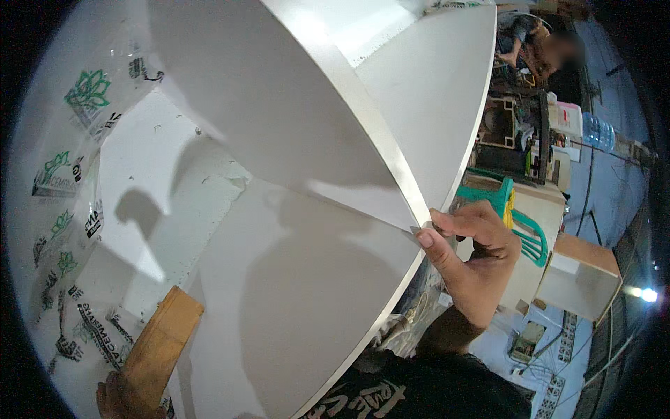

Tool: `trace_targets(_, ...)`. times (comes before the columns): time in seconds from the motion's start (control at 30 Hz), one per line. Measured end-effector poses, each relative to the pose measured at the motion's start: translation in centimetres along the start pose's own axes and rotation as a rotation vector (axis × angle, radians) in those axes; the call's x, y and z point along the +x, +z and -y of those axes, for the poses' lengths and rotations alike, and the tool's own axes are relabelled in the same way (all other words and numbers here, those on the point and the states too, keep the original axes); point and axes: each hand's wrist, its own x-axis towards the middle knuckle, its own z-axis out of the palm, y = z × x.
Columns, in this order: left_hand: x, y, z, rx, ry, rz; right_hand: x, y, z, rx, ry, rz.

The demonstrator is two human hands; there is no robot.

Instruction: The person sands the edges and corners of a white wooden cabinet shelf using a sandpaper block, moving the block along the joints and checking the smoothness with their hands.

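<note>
A white panel structure (328,237) with thin pale edges fills the middle. One divider (377,140) meets its long rim near my right hand. My right hand (478,255) is closed in a pinch at that joint, thumb and forefinger against the edge. A small greyish sliver shows at the thumb tip, too little to name. At the lower left, my left hand (129,399) is wrapped round the end of a flat wooden block (165,339). The block lies against or just over the inner white surface; I cannot tell whether it touches.
Clear plastic wrap with green leaf prints (87,91) covers the left side. Beyond the rim on the right are a green plastic chair (527,237), a cluttered dark cabinet (513,133), an open box (579,276) and a water bottle (598,133). Another person (530,45) sits at the upper right.
</note>
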Motion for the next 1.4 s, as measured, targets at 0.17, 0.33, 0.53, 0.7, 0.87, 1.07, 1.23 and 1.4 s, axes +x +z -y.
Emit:
trace_targets(0.17, 0.2, -0.3, -0.1, -0.025, -0.029, 0.015, 0.1, -0.8, -0.4, 0.092, 0.068, 0.064)
trace_targets(0.33, 0.3, -0.6, -0.4, -0.045, -0.055, 0.031, 0.3, -1.2, -0.9, 0.103, 0.061, 0.086)
trace_targets(0.53, 0.0, -0.4, -0.2, -0.122, -0.177, 0.080, 0.2, -0.7, -1.3, 0.122, 0.002, 0.041)
trace_targets(0.7, -1.2, 0.9, 2.1, -0.070, 0.062, -0.084, 0.8, 0.8, 0.4, 0.043, -0.008, -0.003)
trace_targets(0.87, -1.3, 0.1, 0.9, -0.060, 0.076, -0.114, 3.8, 2.7, 3.1, 0.023, -0.125, -0.054)
trace_targets(1.07, -1.9, 2.1, 0.7, 0.040, -0.064, -0.259, 11.6, 6.7, 7.5, -0.008, -0.366, 0.016)
trace_targets(1.23, -1.9, 2.7, 1.7, -0.052, 0.082, -0.345, 17.0, 10.4, 11.9, 0.182, -0.476, 0.000)
trace_targets(1.4, -2.9, 2.4, 1.4, -0.088, 0.072, -0.403, 21.7, 13.3, 16.1, 0.339, -0.361, 0.087)
